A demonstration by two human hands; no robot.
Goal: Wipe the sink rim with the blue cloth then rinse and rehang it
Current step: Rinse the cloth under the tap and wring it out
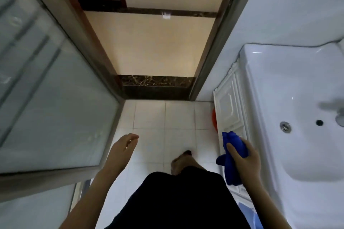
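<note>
Blue cloth (233, 154) sits at 4 o'clock above a floor (158, 117) of pale, glossy square tiles, between a frosted glass door (46, 89) at 9 o'clock and a smooth white ceramic sink (260, 98) at 3 o'clock, just beside its rounded rim. It is a soft, deep-blue crumpled bundle, its ends poking out above and drooping below the right hand (245, 156), whose fingers and thumb wrap round it. The left hand (124, 147) at 7 o'clock hangs free, fingers loosely curled, holding nothing.
</note>
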